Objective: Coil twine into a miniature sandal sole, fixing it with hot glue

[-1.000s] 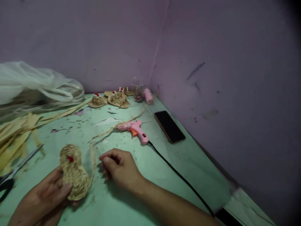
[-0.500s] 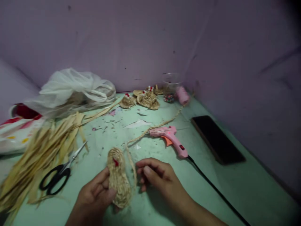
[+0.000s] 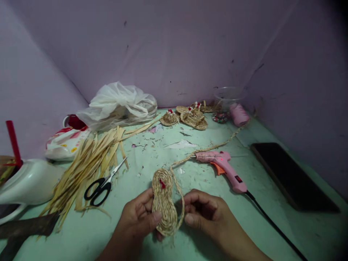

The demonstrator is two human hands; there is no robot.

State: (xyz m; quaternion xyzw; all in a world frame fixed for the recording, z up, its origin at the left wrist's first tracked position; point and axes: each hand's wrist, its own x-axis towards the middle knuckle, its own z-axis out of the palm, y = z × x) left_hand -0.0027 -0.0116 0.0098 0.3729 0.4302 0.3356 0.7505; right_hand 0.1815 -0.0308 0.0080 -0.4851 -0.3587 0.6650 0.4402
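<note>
My left hand [image 3: 141,214] grips a small sole-shaped piece of coiled straw braid [image 3: 165,203] from its left side, thumb on top. A red spot marks the upper part of this sole. From its lower right edge a loose braided straw cord [image 3: 182,203] bows outward, then runs back across the table past the glue gun's nozzle. My right hand [image 3: 203,210] is at that bow, its curled fingertips against the cord. A pink glue gun [image 3: 224,165] with an orange trigger lies beyond my right hand, its small red light lit.
Black-handled scissors [image 3: 102,188] and dry straw strips [image 3: 92,163] lie left. A white jug [image 3: 32,181] stands farther left. Finished small straw slippers [image 3: 193,119], a plastic bag [image 3: 122,101], a clear cup [image 3: 228,94] and a pink thread spool [image 3: 239,115] sit behind. A phone [image 3: 290,174] lies right.
The view has swung left, so the table things appear farther right and the white jug shows. My right fingers are now closer to the cord, and the sole stays in my left hand.
</note>
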